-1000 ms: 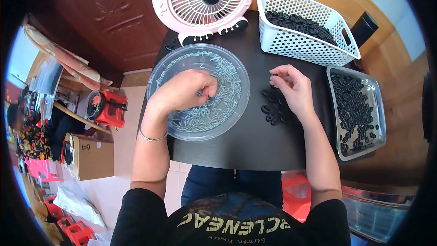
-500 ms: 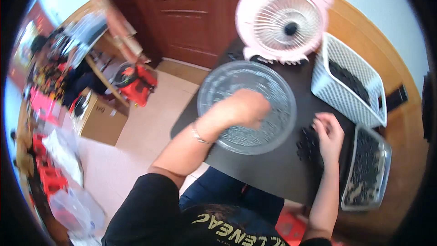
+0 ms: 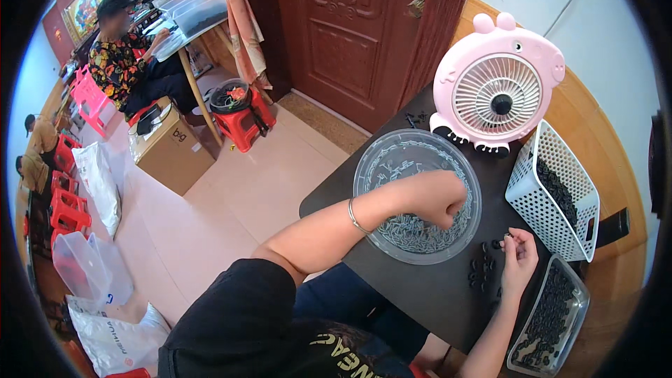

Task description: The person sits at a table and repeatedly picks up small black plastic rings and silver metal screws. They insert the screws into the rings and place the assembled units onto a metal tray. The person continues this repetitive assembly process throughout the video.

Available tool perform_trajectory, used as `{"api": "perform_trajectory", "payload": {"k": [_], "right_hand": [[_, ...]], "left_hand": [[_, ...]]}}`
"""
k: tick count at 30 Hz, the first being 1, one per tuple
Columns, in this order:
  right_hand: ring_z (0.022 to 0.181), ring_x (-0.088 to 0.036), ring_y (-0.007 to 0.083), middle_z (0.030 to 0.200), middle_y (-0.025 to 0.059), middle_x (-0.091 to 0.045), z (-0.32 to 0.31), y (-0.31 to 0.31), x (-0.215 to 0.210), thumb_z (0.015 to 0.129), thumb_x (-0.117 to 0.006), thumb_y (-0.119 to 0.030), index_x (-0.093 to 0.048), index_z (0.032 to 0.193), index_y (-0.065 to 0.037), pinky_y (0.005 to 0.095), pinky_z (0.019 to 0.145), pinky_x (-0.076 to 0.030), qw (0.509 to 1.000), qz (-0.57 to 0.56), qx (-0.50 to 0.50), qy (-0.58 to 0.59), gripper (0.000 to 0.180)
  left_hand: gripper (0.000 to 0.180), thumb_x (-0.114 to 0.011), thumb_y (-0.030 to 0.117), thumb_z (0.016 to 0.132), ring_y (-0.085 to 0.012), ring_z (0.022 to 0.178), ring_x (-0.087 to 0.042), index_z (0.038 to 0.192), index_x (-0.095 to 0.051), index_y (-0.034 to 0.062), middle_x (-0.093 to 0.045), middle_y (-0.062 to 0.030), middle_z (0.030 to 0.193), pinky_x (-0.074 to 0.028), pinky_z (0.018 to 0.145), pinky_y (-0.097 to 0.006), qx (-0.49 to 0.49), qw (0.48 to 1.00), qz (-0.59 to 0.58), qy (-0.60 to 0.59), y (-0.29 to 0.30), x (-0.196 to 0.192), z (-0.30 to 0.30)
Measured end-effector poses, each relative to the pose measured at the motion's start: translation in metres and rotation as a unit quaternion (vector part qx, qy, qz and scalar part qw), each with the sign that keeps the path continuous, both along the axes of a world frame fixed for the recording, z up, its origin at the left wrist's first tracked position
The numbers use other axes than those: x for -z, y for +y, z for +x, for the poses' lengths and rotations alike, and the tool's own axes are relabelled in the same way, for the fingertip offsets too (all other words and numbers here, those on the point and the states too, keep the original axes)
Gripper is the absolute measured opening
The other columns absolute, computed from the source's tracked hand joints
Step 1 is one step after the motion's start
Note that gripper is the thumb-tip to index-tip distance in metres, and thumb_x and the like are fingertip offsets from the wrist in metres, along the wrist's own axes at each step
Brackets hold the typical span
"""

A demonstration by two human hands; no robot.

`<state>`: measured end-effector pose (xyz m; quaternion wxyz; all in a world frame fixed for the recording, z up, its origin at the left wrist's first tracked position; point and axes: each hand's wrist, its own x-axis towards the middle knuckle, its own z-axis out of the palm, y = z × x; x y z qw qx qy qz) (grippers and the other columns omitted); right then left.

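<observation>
A round clear plastic tub point(image 3: 418, 257) full of small silvery screws stands on the dark table. Over its right side is my left hand point(image 3: 435, 196), fingers curled closed; whatever is in them is hidden. To the right of the tub, my right hand point(image 3: 519, 259) pinches a small black part point(image 3: 505, 236) between thumb and fingertips. Beside that hand, several small black parts point(image 3: 480, 266) lie in short rows on the table. A clear rectangular box point(image 3: 518, 358) holding many small black pieces sits right of my right forearm.
A pink fan point(image 3: 500, 87) stands at the table's back. Beside it is a white perforated basket point(image 3: 560, 196) with black parts inside. To the left, a cardboard box point(image 3: 175, 157) and a red stool point(image 3: 241, 126) are on the floor. Another person point(image 3: 122, 63) sits at a far table.
The whole view has shifted, with the table things lower and further right. My left hand has moved from the middle of the tub toward its right side. My right hand stays by the black parts.
</observation>
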<state>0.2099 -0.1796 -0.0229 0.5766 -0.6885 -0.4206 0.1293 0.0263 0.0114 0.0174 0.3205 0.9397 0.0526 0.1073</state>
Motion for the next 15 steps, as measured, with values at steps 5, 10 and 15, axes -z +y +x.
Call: {"api": "perform_trajectory", "payload": {"k": [5,10,15], "right_hand": [[0.074,-0.058,0.0106,0.085,0.0053,-0.057,-0.020,0.003,-0.009,0.080,-0.053,0.003,-0.055,0.097,0.002,0.0218,0.067,-0.047,0.992,0.039,-0.053,0.112,0.016],[0.082,-0.061,0.0159,0.092,0.0113,-0.060,-0.031,0.001,-0.018,0.081,-0.052,0.004,-0.055,0.098,0.004,0.0244,0.073,-0.050,0.978,0.040,-0.107,0.176,0.017],[0.081,-0.061,0.0132,0.090,0.0093,-0.060,-0.033,0.002,-0.015,0.080,-0.053,0.005,-0.055,0.099,0.003,0.0230,0.072,-0.050,0.977,0.063,-0.111,0.168,0.019]], "left_hand": [[0.008,-0.062,0.002,0.075,-0.0076,0.064,-0.057,0.075,-0.054,0.0016,-0.057,-0.0010,0.069,-0.047,0.057,-0.021,0.086,0.914,-0.384,-0.097,-0.008,0.013,0.015],[0.009,-0.062,0.000,0.076,-0.0120,0.073,-0.059,0.085,-0.059,-0.0007,-0.060,-0.0059,0.080,-0.050,0.068,-0.023,0.020,0.836,-0.546,-0.043,-0.036,0.011,0.031],[0.012,-0.061,0.000,0.076,-0.0143,0.074,-0.061,0.088,-0.059,-0.0029,-0.062,-0.0081,0.082,-0.050,0.070,-0.025,-0.021,0.810,-0.584,-0.047,-0.044,0.015,0.037]]}}
